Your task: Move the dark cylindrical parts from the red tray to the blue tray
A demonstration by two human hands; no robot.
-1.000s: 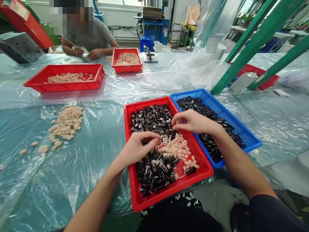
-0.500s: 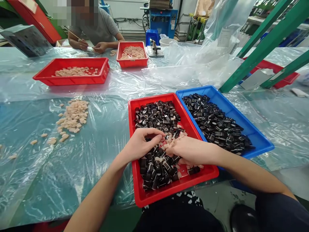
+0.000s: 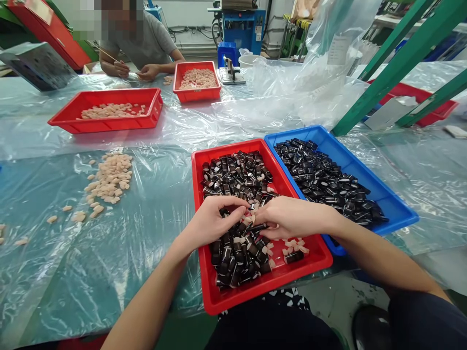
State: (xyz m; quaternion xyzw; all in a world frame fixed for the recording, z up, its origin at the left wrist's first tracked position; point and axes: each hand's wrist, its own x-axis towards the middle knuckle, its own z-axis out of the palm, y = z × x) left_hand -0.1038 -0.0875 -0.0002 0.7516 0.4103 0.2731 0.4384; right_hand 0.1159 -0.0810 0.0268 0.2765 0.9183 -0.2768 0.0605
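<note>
My left grip [image 3: 211,220] pinching black piece [image 3: 252,207]; my right grip [image 3: 295,216] reaching among pale pieces [image 3: 294,244] inside red tray [image 3: 318,248], hold unclear.

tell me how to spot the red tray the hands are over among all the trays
On the plastic-covered table, find the blue tray holding black pieces. The red tray sits just left of it in the picture, with the left hand and right hand at its contents. Unlike the two red trays across the table, it mixes black pieces with pale pieces.
</note>
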